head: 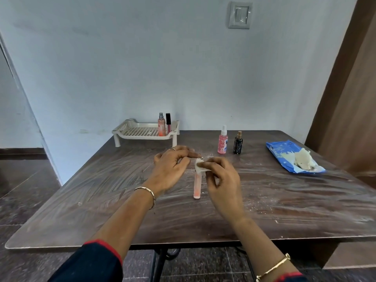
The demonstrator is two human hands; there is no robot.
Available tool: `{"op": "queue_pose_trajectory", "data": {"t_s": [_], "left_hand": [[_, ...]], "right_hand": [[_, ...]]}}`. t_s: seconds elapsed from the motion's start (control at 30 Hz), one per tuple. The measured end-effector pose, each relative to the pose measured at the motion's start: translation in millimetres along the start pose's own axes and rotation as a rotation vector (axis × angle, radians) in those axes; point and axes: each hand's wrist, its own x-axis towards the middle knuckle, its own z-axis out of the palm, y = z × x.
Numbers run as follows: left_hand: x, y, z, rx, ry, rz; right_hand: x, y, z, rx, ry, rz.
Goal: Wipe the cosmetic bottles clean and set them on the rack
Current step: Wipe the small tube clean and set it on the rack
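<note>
A slim pink tube bottle (197,185) hangs above the middle of the table, its upper end held in my left hand (172,167). My right hand (220,176) pinches a small white wipe (198,166) against the top of that tube. A beige slotted rack (142,130) stands at the table's far edge, left of centre, with a peach spray bottle (161,125) and a dark-capped pink lip gloss (168,122) upright at its right end. Right of the rack, a pink spray bottle (223,141) and a small black bottle (238,143) stand on the table.
A blue wipes pack (284,154) with crumpled used wipes (304,158) on it lies at the far right of the dusty brown table (101,200). A wall runs close behind the rack. A brown door stands to the right.
</note>
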Motion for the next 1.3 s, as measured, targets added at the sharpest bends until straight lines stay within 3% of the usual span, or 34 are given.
{"op": "queue_pose_trajectory", "data": {"t_s": [0.2,0.4,0.73,0.9,1.3], "left_hand": [[0,7,3,0.067,0.008,0.016],[7,3,4,0.144,0.027,-0.002],[9,-3,1,0.264,0.011,-0.015],[8,-5,0,0.292,0.027,-0.014],[0,-1,1,0.328,0.067,0.113]], "right_hand": [[0,4,-2,-0.223,-0.129,-0.145],[-12,10,-3,-0.275,-0.375,-0.096],[-10,12,-7,-0.297,-0.611,-0.022],[-3,10,-5,-0.275,-0.561,-0.044],[33,-4,-4,-0.226,-0.189,-0.161]]}}
